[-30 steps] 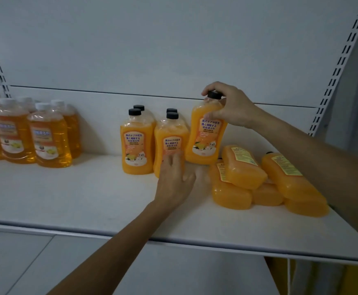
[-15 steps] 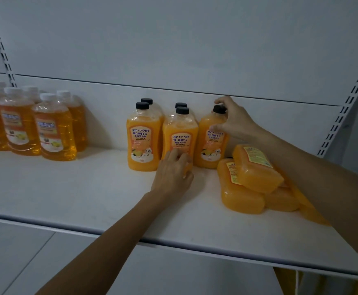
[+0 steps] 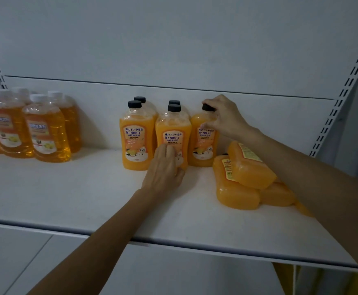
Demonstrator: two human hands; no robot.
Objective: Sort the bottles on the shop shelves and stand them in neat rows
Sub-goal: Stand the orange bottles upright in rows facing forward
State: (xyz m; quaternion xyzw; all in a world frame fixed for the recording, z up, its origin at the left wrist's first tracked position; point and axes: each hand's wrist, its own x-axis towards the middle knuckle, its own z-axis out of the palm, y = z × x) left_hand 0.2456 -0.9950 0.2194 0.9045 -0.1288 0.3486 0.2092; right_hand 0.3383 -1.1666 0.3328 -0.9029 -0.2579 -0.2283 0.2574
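Observation:
Several opaque orange bottles with black caps stand upright at the back of the white shelf (image 3: 71, 194). My right hand (image 3: 225, 117) grips the neck and cap of the rightmost standing bottle (image 3: 200, 143), which rests on the shelf against the back wall. My left hand (image 3: 163, 167) presses with straight fingers on the lower front of the middle front bottle (image 3: 172, 133). A further black-capped bottle (image 3: 136, 135) stands to its left. Several more orange bottles (image 3: 248, 167) lie on their sides in a pile at the right.
A group of clear amber bottles with white caps (image 3: 44, 130) stands at the far left of the shelf. Slotted uprights (image 3: 344, 92) run up both sides of the back panel. The shelf's front edge (image 3: 173, 243) crosses below my forearms.
My right hand has lowered the bottle it held onto the shelf, behind and right of the standing ones. My left hand stayed on the middle bottle's front. The camera moved closer.

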